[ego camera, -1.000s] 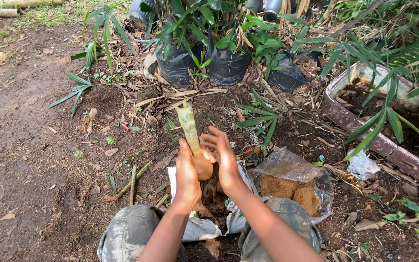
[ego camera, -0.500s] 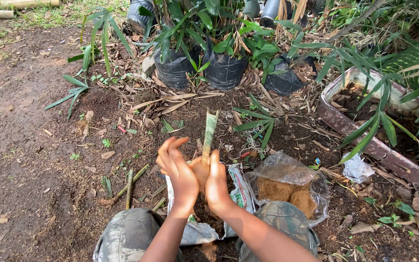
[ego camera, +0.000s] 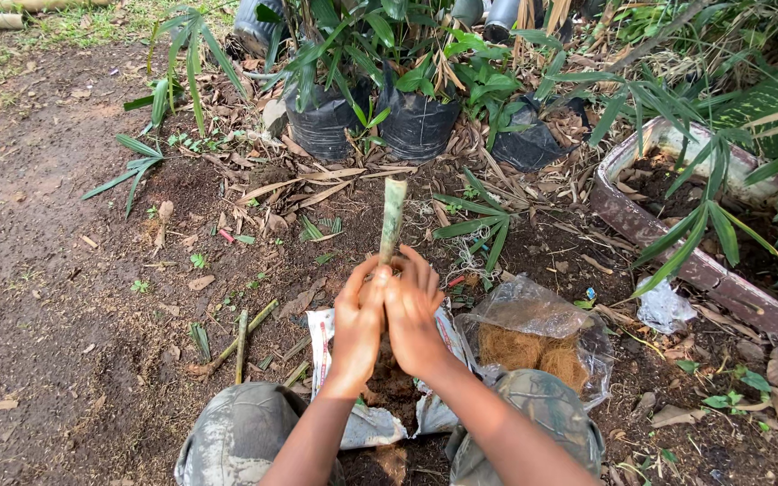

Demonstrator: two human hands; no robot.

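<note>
While the person crouches over the white sack [ego camera: 353, 423], the left hand [ego camera: 359, 317] and right hand [ego camera: 413, 313], earlier apart, now close together around the green cutting [ego camera: 393, 219], upright toward twelve o'clock; bagged coconut fibre [ego camera: 533, 346] lies at three.

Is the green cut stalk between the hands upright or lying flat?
Upright: the green cut stalk rises above both clasping hands, left hand and right hand.

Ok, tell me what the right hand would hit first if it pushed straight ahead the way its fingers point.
The right hand points up-frame along the green stalk; beyond it, probably dry leaves, then the black grow bags. Depth is unclear.
</note>
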